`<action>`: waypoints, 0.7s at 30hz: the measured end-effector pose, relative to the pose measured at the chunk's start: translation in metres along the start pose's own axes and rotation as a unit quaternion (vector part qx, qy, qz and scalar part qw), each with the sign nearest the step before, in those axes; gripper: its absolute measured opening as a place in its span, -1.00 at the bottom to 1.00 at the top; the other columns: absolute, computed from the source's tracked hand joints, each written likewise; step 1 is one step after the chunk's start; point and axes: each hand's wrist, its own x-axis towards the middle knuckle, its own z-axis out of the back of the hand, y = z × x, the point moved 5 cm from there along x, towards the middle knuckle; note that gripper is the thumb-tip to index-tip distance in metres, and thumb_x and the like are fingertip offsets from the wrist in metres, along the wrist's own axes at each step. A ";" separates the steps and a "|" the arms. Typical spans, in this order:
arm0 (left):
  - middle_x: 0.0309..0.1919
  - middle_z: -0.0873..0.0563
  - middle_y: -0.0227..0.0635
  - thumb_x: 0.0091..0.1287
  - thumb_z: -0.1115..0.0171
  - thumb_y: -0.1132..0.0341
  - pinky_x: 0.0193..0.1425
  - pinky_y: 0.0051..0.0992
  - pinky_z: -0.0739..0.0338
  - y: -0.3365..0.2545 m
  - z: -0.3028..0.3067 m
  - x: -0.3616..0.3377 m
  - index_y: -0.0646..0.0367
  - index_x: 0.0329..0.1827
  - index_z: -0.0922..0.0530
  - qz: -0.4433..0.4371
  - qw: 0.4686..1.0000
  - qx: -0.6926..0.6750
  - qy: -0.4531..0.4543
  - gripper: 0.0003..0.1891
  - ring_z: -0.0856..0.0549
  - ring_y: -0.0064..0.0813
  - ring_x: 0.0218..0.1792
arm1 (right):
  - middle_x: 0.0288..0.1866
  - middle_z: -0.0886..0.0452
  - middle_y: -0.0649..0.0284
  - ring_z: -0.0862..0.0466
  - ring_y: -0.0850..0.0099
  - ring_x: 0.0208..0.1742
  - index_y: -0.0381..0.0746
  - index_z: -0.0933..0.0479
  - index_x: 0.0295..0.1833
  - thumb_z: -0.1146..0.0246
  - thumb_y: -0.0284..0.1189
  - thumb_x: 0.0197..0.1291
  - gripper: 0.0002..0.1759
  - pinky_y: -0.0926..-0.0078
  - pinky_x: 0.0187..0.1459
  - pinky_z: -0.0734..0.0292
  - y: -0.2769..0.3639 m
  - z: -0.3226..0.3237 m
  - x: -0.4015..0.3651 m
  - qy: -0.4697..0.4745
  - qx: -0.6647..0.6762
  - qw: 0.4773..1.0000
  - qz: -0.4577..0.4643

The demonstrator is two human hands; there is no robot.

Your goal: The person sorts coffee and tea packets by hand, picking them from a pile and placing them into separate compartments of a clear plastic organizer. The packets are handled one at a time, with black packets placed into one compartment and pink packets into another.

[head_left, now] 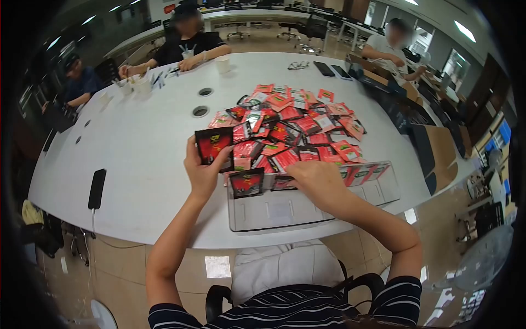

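Note:
My left hand (pixel 204 170) is closed on a black-and-red coffee sachet (pixel 214 145), upright over the table, left of a heap of sachets (pixel 285 131). My right hand (pixel 318 183) reaches over a clear plastic organizer tray (pixel 257 219). Its fingers are pinched at the top of a second black-and-red sachet (pixel 282 183) inside the tray; the fingertips are partly hidden. Another black-and-red sachet (pixel 246 183) stands in the tray's left end. Along its back right side, pink-and-red sachets (pixel 360 174) stand in a row.
A black phone (pixel 97 188) with a cable lies at the left. Cable holes (pixel 200 111), a paper cup (pixel 222 64), glasses (pixel 298 65) and two phones (pixel 332 70) are farther back. Open cardboard boxes (pixel 433 153) line the right edge. Other people sit around the white table (pixel 148 164).

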 end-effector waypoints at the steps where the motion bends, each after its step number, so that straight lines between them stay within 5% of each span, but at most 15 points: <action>1: -0.24 -0.70 -0.25 0.14 -0.40 0.51 -0.17 -0.59 -0.62 0.000 0.005 0.003 0.28 0.07 -0.35 0.020 1.000 -0.013 0.004 -0.52 -0.71 -0.56 -0.27 | -0.03 -0.51 0.14 -0.60 0.29 -0.02 -0.22 -0.50 -0.17 -0.31 -0.48 -0.04 -0.73 0.38 -0.31 -0.55 0.004 -0.001 0.004 -0.015 0.006 1.000 0.000; 5: -0.28 -0.71 -0.25 0.15 -0.38 0.52 -0.21 -0.61 -0.61 0.003 -0.014 -0.003 0.28 0.02 -0.36 0.006 0.999 -0.047 -0.020 -0.57 -0.71 -0.56 -0.31 | -0.20 -0.51 0.25 -0.58 0.30 -0.11 -0.18 -0.43 -0.26 -0.44 -0.35 -0.16 -0.63 0.31 -0.28 -0.47 -0.009 0.013 -0.009 -0.166 0.024 0.984 0.062; 8: -0.30 -0.70 -0.21 0.18 -0.35 0.53 -0.24 -0.61 -0.61 0.006 -0.009 -0.004 0.29 0.04 -0.32 0.041 0.997 -0.061 -0.023 -0.57 -0.71 -0.56 -0.33 | -0.20 -0.52 0.25 -0.57 0.28 -0.11 -0.17 -0.42 -0.17 -0.48 -0.34 -0.20 -0.54 0.28 -0.21 -0.47 -0.008 0.021 0.001 -0.183 -0.006 0.982 0.050; 12: -0.28 -0.70 -0.19 0.19 -0.35 0.52 -0.26 -0.63 -0.60 0.010 -0.005 -0.001 0.30 0.01 -0.33 0.046 0.994 -0.096 -0.033 -0.60 -0.70 -0.56 -0.31 | -0.20 -0.56 0.23 -0.57 0.24 -0.13 -0.15 -0.46 0.01 -0.46 -0.29 -0.13 -0.46 0.29 -0.14 -0.47 -0.012 0.011 0.009 -0.109 0.088 0.988 0.068; 15: -0.27 -0.71 -0.21 0.19 -0.36 0.52 -0.23 -0.62 -0.60 0.008 -0.005 0.001 0.29 -0.04 -0.36 0.036 0.995 -0.091 -0.019 -0.64 -0.70 -0.57 -0.28 | -0.24 -0.60 0.20 -0.59 0.24 -0.15 -0.16 -0.51 -0.03 -0.45 -0.25 -0.13 -0.49 0.27 -0.14 -0.47 -0.011 0.000 0.015 -0.037 0.067 0.995 0.061; 16: -0.27 -0.71 -0.22 0.19 -0.35 0.52 -0.21 -0.62 -0.60 0.008 -0.005 0.001 0.29 -0.05 -0.37 0.033 0.995 -0.096 -0.020 -0.65 -0.70 -0.58 -0.27 | -0.36 -0.62 0.13 -0.64 0.13 -0.23 -0.21 -0.50 -0.12 -0.46 -0.25 -0.15 -0.53 0.18 -0.24 -0.50 -0.010 0.000 0.016 -0.097 0.070 0.987 0.107; 21: -0.24 -0.69 -0.23 0.20 -0.34 0.52 -0.15 -0.61 -0.59 0.005 -0.005 0.001 0.30 -0.07 -0.38 0.043 0.993 -0.110 -0.010 -0.68 -0.69 -0.59 -0.23 | -0.47 -0.60 0.07 -0.64 0.07 -0.33 -0.24 -0.51 -0.20 -0.45 -0.24 -0.13 -0.58 0.14 -0.33 -0.50 -0.009 -0.004 0.021 -0.068 0.060 0.992 0.082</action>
